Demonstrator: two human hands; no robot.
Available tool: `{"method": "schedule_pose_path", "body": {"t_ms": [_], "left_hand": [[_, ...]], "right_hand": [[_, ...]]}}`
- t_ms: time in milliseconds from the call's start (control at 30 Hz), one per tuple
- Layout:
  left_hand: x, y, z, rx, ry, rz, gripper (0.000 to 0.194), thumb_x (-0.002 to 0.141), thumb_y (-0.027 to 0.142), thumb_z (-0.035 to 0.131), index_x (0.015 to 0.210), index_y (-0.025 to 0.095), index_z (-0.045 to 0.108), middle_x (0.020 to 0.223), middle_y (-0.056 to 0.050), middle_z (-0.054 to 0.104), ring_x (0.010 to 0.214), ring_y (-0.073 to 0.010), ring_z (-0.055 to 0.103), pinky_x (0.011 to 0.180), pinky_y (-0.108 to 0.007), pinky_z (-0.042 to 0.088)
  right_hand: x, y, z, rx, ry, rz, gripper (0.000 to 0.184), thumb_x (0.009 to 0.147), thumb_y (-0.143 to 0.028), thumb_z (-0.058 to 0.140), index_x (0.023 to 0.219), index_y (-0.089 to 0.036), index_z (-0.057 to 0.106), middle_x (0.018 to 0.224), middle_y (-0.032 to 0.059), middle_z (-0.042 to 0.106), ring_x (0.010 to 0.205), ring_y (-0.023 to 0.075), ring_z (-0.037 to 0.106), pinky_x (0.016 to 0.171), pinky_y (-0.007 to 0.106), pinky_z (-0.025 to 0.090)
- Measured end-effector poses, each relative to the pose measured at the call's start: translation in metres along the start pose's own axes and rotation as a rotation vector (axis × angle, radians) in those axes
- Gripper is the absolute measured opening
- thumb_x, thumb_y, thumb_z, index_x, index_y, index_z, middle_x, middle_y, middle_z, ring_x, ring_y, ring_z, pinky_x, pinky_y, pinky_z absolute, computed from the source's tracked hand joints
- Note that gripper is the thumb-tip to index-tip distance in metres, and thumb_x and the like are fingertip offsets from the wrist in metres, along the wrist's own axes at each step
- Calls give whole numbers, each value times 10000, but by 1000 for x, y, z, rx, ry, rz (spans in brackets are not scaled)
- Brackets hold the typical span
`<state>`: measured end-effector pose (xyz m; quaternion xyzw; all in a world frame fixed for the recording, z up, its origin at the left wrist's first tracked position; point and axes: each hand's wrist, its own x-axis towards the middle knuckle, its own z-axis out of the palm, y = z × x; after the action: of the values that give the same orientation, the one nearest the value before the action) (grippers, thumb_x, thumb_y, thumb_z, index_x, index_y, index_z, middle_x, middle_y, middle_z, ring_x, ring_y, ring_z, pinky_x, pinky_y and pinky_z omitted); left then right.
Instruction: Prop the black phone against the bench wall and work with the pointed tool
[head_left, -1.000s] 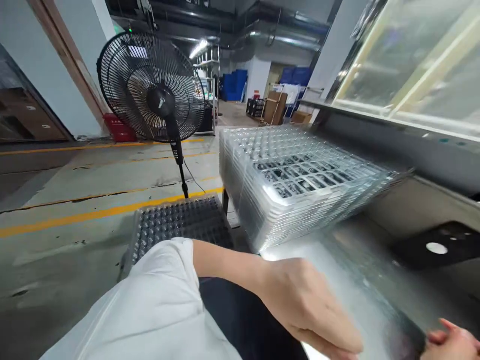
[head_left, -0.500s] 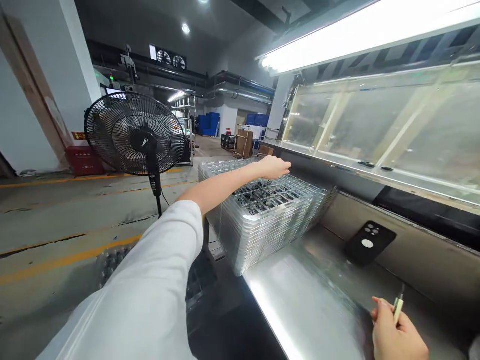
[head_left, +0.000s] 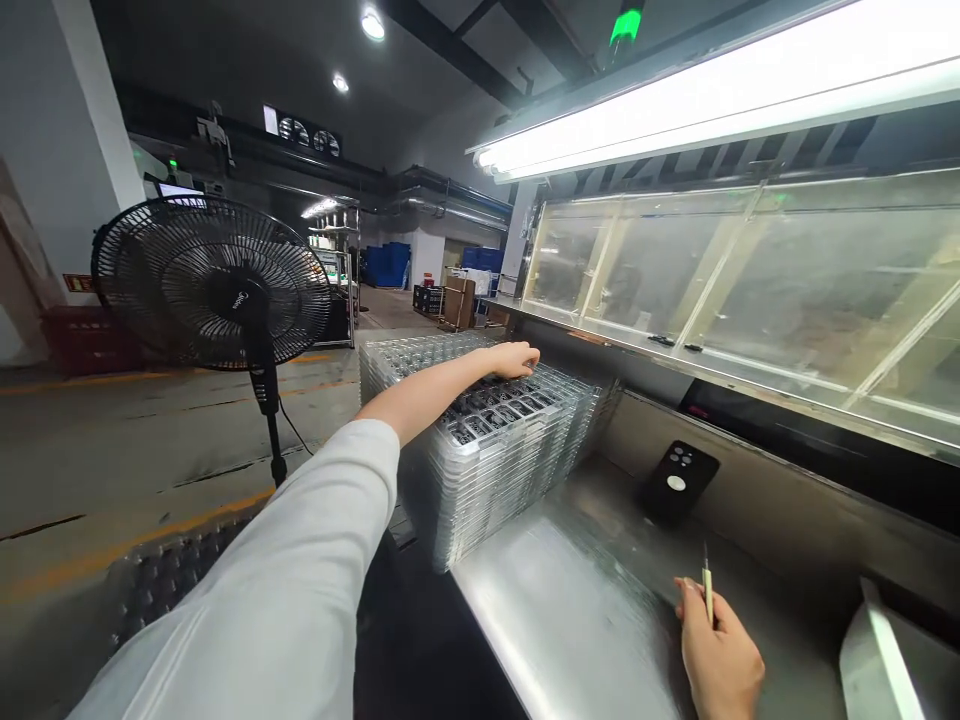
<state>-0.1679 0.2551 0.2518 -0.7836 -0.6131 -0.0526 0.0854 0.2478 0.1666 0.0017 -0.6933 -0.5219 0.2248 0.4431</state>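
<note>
The tall stack of clear plastic trays (head_left: 487, 465) in front of your left hand (head_left: 514, 360) is the likeliest source of trouble. It sits at the end of the stainless steel bench (head_left: 570, 620), close to the edge, and the thin, smooth trays could slide over one another if you push sideways or lift unevenly. A slip there could send them down past your left arm onto the dark studded trays (head_left: 169, 575) on the floor. Your left hand is draped over the top of the stack's far side, fingers lightly curled and touching the upper tray, but you cannot tell from this view whether they have any real grip on it. Your right hand (head_left: 718, 650) is closed in a pinch on a slim pen-like tool (head_left: 707, 590), which points upward just above the bench surface. The black smartphone (head_left: 677, 480) lies beyond that hand, near the back of the bench, so a careless swing of the tool could catch or scratch it. To the left of your left arm stands a black pedestal fan (head_left: 214, 285), well clear of the stack.
</note>
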Motion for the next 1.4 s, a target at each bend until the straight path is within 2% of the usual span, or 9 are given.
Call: {"method": "schedule_pose_path", "body": {"t_ms": [133,300,533,667,833,900,1033,1233,1400], "left_hand": [[3,-7,1,-78,72,5,380,905,303,598,1270,204,630,1292,-86,639,1106,-209,639,945,-290,487],[0,-14,-5,-142,177,-15,363,866,183,552,1198,218,695,1158,-53,723,1072,-212,657,930,-297,496],[-15,13,-29,-166,333,8,299,949,324,493,1134,259,718,1123,-10,759,1018,-213,682,888,-300,491],[-20,19,-31,-183,233,-86,292,945,362,496,1091,249,722,984,-1,782,963,-202,688,870,-283,477],[-23,3,-15,-382,79,-21,333,949,419,485,1035,202,722,920,4,794,861,-158,667,763,-238,455],[-25,-5,-12,-405,73,-55,358,941,446,485,1025,192,722,935,-7,796,811,-155,654,718,-242,445],[-29,-16,-11,-388,149,-151,347,921,438,489,1028,198,717,938,-6,796,827,-157,669,716,-244,444],[-27,-11,-8,-459,73,-35,404,929,510,517,1103,202,713,993,-11,797,986,-173,679,794,-235,453],[-26,-12,-5,-384,85,-123,355,939,480,515,1062,212,714,994,6,795,881,-158,670,724,-238,421]], "right_hand": [[0,-1,1,-10,-10,-3,622,660,-701,466,944,-218,736,733,52,691,746,301,632,705,381,446],[3,5,3,1,-25,-29,678,651,-743,442,954,-216,740,725,43,671,698,283,614,671,373,435],[1,4,4,57,0,-59,680,632,-756,471,914,-201,746,685,54,662,683,278,606,654,358,421],[-1,1,4,48,-8,-37,723,626,-761,444,952,-192,748,707,57,672,727,287,619,690,360,433],[-5,-1,2,32,-25,-34,709,638,-763,430,940,-201,739,706,47,659,735,281,613,699,356,429],[-6,-1,2,35,-24,-48,688,650,-758,427,920,-205,735,705,44,656,746,281,617,704,354,429],[-5,-1,3,45,-34,-65,668,661,-764,424,879,-211,729,672,39,633,713,270,608,690,350,427],[-5,-5,2,28,-44,-71,675,642,-770,412,869,-214,721,683,50,650,706,271,611,687,353,420],[-8,-4,3,20,-49,-72,690,661,-767,407,900,-203,727,675,45,640,683,261,603,668,344,417]]}}
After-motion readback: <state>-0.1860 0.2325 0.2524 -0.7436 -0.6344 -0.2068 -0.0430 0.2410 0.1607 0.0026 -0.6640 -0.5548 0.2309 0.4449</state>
